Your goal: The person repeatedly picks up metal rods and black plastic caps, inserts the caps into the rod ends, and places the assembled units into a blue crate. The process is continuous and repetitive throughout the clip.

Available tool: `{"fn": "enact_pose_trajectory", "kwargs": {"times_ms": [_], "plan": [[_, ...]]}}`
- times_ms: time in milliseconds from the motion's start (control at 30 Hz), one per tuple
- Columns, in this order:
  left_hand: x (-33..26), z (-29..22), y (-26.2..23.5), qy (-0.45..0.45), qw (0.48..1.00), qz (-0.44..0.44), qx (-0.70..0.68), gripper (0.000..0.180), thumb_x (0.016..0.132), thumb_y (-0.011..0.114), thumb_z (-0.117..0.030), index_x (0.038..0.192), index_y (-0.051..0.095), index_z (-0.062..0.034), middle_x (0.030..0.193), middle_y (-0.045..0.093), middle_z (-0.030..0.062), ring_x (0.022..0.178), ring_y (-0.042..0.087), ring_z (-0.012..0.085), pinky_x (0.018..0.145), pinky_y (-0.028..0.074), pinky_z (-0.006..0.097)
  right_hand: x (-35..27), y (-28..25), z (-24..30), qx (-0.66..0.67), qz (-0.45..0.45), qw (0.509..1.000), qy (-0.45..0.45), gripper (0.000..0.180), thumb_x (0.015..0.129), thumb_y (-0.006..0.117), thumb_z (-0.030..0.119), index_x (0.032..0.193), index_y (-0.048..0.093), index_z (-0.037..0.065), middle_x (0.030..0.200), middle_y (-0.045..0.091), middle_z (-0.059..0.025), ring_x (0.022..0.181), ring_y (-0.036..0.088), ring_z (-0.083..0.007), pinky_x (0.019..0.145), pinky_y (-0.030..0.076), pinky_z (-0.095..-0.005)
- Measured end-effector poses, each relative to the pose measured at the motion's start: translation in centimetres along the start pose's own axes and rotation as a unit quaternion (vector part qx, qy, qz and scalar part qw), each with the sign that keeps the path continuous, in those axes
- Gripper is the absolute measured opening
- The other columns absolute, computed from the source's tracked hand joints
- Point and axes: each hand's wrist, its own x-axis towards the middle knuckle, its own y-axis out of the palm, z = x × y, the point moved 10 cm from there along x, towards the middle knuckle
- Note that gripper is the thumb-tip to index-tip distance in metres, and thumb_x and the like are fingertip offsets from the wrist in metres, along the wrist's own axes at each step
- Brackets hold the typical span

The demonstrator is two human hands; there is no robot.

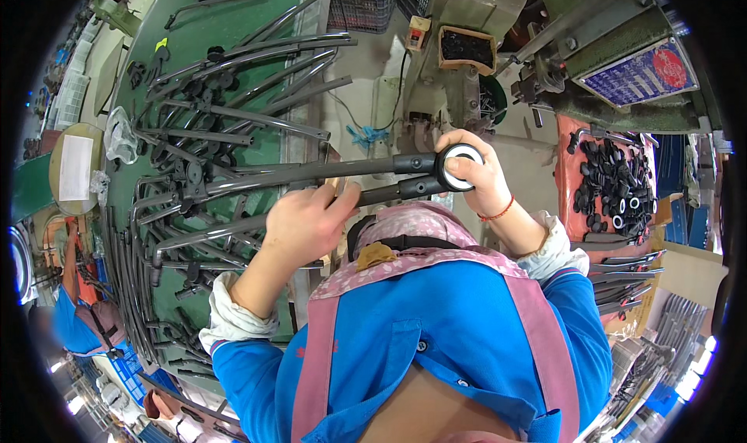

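Across the front of my body lies a dark grey tubular metal frame [311,168], its two long tubes running in from the green table on the left. Black plastic sleeves cap the tube ends, beside a small black wheel [444,180] with a white ring. My left hand [307,221] is closed round the lower tube, fingers curled over it. At the other end, my right hand [481,175] grips the wheel, with the thumb pressed on its middle. The parts of the frame under my left fingers are hidden.
Many similar bent tubes crowd the green table [167,303] at left. A cardboard box of small black parts [467,50] sits near the machine [537,73]. At right, a reddish-covered surface [572,182] bears black parts and wheels. Another person [89,318] is at far left.
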Motion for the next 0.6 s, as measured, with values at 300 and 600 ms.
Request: {"fn": "enact_pose_trajectory", "kwargs": {"times_ms": [300,600], "plan": [[1.3,-1.7,1.7,-0.002,1.000,0.012,-0.007,0.038,0.076,0.073,-0.019,0.111,0.065,-0.0097,0.074,0.058,0.0042,0.059,0.059,0.0214,0.049,0.046,0.032,0.1,0.3,1.5,-0.069,0.024,0.996,-0.044,0.034,0.078,0.075,0.021,0.105,0.063,0.003,0.088,0.063,-0.0010,0.077,0.057,-0.0063,0.069,0.046,-0.0206],[1.1,3.8,-1.6,-0.055,0.995,-0.072,0.047,0.077,0.065,0.077,-0.014,0.132,0.042,0.0009,0.114,0.056,0.0172,0.105,0.053,0.0371,0.093,0.039,0.048,-1.0,-4.6,3.8,-0.072,0.001,0.995,-0.062,0.039,0.077,0.077,0.024,0.107,0.063,0.003,0.092,0.063,-0.0016,0.081,0.058,-0.0071,0.071,0.047,-0.0210]]}}
